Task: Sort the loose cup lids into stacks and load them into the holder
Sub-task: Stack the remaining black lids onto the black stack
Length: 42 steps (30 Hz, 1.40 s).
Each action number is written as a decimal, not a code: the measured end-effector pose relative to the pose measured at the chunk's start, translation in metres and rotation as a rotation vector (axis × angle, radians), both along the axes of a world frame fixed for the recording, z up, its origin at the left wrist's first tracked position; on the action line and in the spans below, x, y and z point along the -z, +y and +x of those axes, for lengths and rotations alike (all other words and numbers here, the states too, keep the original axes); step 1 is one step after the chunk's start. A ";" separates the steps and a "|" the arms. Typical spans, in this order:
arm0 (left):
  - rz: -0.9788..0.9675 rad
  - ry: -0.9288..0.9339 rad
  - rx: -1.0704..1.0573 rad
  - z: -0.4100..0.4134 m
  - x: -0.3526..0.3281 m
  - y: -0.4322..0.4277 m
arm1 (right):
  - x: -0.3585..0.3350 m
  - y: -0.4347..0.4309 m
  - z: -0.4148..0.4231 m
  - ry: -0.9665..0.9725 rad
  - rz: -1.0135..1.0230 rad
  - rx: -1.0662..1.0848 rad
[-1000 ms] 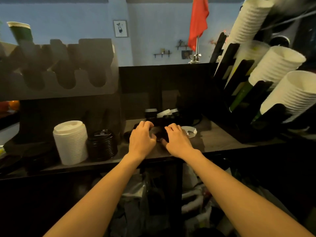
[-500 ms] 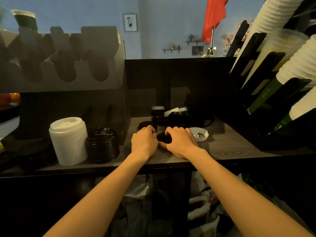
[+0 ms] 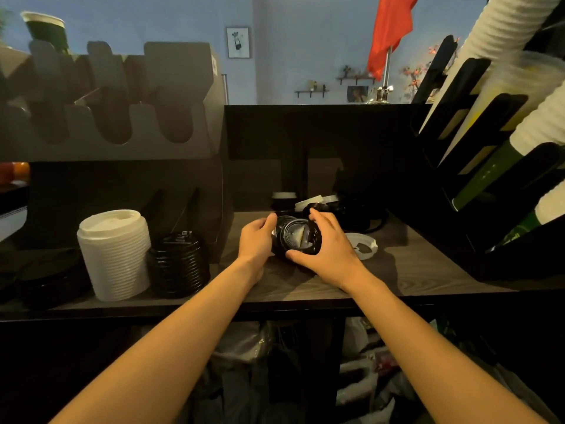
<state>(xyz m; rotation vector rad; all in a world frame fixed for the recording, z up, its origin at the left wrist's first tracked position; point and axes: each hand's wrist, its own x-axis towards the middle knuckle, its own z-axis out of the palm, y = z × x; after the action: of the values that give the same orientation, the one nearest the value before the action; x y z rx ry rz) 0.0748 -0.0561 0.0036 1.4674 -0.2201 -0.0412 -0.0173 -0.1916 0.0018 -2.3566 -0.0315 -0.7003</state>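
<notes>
Head view has the left hand (image 3: 256, 238) and right hand (image 3: 328, 250), fingers curled, gripping opposite edges of a few black lids (image 3: 295, 237) on the shelf (image 3: 412, 264), probably squaring them into one stack for the holder (image 3: 180, 75)

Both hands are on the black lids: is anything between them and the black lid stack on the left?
Nothing loose lies there. The left hand and right hand grip the black lids; toward the black lid stack the shelf shows bare wood. The dark cabinet corner juts in just behind that path.
</notes>
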 end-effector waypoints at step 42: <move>-0.392 0.255 0.502 -0.009 0.000 0.005 | -0.001 0.001 0.022 -0.043 0.385 0.269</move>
<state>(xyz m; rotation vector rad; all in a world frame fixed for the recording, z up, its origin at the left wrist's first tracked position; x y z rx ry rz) 0.0657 -0.0514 0.0040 0.9766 -0.3614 -0.5589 0.0043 -0.1910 0.0023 -1.9930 0.3749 -0.8045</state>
